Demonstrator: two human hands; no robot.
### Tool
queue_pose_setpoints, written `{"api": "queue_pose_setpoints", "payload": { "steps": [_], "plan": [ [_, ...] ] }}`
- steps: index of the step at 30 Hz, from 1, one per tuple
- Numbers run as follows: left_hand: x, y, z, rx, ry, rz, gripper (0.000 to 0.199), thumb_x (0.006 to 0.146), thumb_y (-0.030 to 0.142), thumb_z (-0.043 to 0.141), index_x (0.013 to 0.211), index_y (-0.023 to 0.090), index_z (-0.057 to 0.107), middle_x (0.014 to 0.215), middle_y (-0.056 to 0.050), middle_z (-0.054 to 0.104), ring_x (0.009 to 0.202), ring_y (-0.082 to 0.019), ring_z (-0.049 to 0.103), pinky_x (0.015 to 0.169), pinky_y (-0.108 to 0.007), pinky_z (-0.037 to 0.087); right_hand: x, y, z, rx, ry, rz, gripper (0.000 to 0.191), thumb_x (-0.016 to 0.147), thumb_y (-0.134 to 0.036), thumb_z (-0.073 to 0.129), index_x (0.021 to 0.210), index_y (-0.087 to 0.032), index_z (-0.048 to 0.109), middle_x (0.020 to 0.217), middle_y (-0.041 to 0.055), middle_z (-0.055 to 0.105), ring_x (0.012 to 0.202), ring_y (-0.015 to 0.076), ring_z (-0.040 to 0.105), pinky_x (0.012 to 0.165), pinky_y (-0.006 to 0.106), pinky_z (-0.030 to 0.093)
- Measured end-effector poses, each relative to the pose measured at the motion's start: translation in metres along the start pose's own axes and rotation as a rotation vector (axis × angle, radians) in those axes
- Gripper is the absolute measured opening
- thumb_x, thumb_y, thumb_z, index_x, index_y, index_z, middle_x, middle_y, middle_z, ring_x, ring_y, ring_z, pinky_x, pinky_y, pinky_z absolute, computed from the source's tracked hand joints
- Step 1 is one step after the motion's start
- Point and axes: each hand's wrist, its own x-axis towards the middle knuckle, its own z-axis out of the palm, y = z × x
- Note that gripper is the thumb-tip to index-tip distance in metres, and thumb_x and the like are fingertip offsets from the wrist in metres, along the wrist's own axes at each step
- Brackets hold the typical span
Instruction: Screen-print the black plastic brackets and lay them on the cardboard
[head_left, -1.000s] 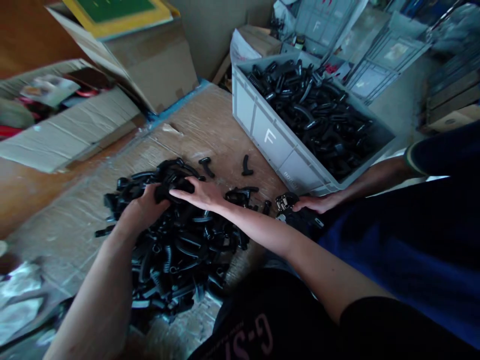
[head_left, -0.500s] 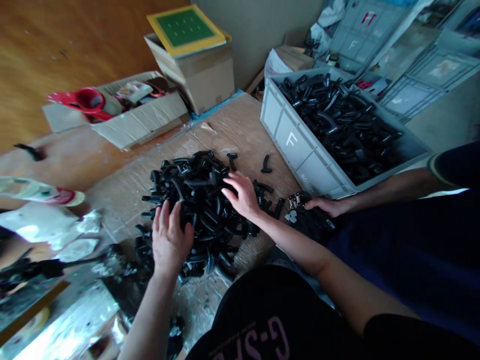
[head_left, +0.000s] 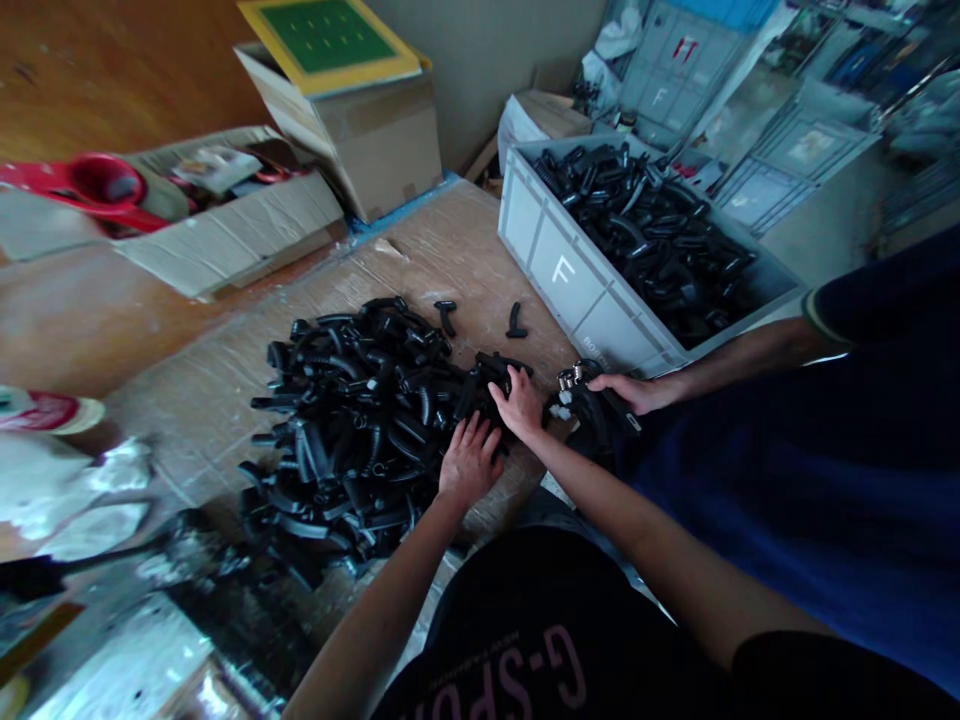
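Film-covered tabletop (head_left: 450, 240); grey crate marked F (head_left: 596, 312) beyond my right hand (head_left: 523, 408). Black curved plastic parts (head_left: 375, 400) heaped mostly left of my hands, some beneath. Left hand (head_left: 470, 465): fingers loosely spread. Right: fingers curved over pieces, pinch unclear. Risk: interlocked parts could drag neighbours sideways, bumping the co-worker's hand (head_left: 634, 392) (metal fittings (head_left: 568, 378) there, easily mixed in).

Beyond both hands, the co-worker's dark blue clothing (head_left: 787, 480) runs off the right edge; the red plastic object (head_left: 45, 180), off the left.
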Motion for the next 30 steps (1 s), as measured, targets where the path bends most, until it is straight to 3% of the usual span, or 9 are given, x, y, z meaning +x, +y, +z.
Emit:
{"api": "queue_pose_setpoints", "payload": {
  "steps": [5,11,18,21,25,30],
  "plan": [
    [-0.016,-0.011,-0.006,0.012,0.004,0.013,0.052,0.085,0.035,0.052,0.134,0.018,0.058,0.138,-0.011,0.058,0.14,-0.032,0.037,0.122,-0.053,0.018,-0.001,-0.031,-0.005,0.032,-0.086,-0.03,0.051,0.096,-0.051,0.038,0.14,-0.027,0.045,0.152,0.0078,0.04,0.13,0.0251,0.048,0.103,0.042,0.043],
    [-0.046,-0.025,-0.022,-0.008,-0.004,0.015,0.052,0.085,0.023,0.047,0.136,0.019,0.056,0.139,-0.007,0.058,0.133,-0.028,0.046,0.123,-0.05,0.018,-0.011,-0.09,0.001,0.07,-0.181,-0.273,0.042,0.101,-0.043,0.026,0.137,-0.036,0.047,0.135,-0.0025,0.059,0.116,0.0188,0.059,0.1,0.035,0.047],
    [-0.082,-0.046,-0.028,0.1,0.003,-0.033,0.048,0.088,0.011,0.037,0.127,0.018,0.064,0.132,-0.011,0.062,0.128,-0.024,0.053,0.119,-0.047,0.03,-0.035,-0.134,-0.005,0.092,-0.156,-0.544,0.038,0.1,-0.041,0.035,0.134,-0.036,0.051,0.145,-0.0039,0.047,0.117,0.0193,0.056,0.098,0.035,0.049],
    [-0.095,-0.041,-0.026,0.132,0.11,-0.062,0.044,0.086,0.01,0.041,0.12,0.017,0.067,0.132,-0.011,0.062,0.128,-0.026,0.053,0.115,-0.048,0.037,-0.043,-0.133,-0.01,0.081,-0.153,-0.69,0.037,0.099,-0.038,0.038,0.132,-0.034,0.054,0.148,-0.002,0.044,0.121,0.0202,0.053,0.099,0.036,0.049],
    [-0.118,-0.024,-0.022,0.172,0.286,-0.07,0.038,0.084,0.009,0.046,0.115,0.014,0.068,0.137,-0.014,0.058,0.131,-0.029,0.049,0.111,-0.051,0.042,-0.049,-0.113,-0.005,0.088,-0.147,-0.841,0.038,0.095,-0.036,0.05,0.132,-0.031,0.056,0.152,0.0008,0.04,0.129,0.0211,0.045,0.101,0.037,0.048],
    [-0.159,0.01,-0.007,0.151,0.387,-0.18,0.034,0.086,0.01,0.049,0.115,0.014,0.066,0.141,-0.016,0.054,0.135,-0.032,0.045,0.109,-0.054,0.043,-0.053,-0.079,-0.002,0.108,-0.068,-0.921,0.041,0.093,-0.036,0.056,0.13,-0.021,0.06,0.149,0.0094,0.045,0.136,0.0245,0.039,0.113,0.041,0.034]
  ]
}}
